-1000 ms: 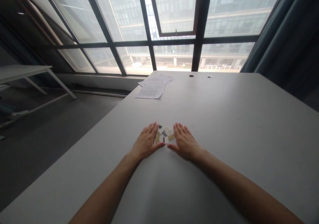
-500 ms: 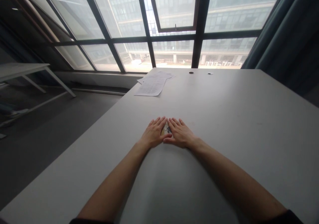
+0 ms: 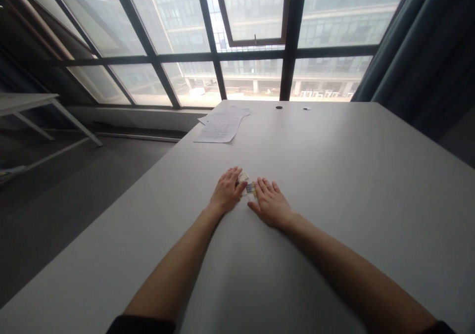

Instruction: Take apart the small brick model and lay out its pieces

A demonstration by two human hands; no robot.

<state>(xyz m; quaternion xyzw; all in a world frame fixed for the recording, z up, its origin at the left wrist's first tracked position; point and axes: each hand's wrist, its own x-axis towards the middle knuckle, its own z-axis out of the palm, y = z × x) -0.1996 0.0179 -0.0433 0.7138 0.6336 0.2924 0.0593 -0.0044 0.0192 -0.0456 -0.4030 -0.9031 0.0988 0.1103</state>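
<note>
On the white table (image 3: 315, 185), several small flat pieces lie between and partly beneath my hands. One is a cream patterned piece (image 3: 243, 176); a grey-blue piece (image 3: 250, 188) sits nearer the right hand, with yellow showing beside it. They look like small cards or tiles, but I cannot make out which. My left hand (image 3: 227, 190) rests palm down, its fingers and thumb over the left part of these pieces. My right hand (image 3: 271, 203) lies flat with fingers stretched forward, their tips touching the right side of the pieces. Both palms hide some of what is below.
Printed paper sheets (image 3: 218, 126) lie toward the far left of the table. Two cable holes, one dark (image 3: 279, 107), are near its far edge. Beyond stand large windows (image 3: 252, 79), with a blue curtain (image 3: 401, 67) at right and another white table (image 3: 27, 101) at left.
My hands have moved apart, the left one shifting forward and left, the right one slightly right. More of the small pieces shows between them. The view has turned slightly right.
</note>
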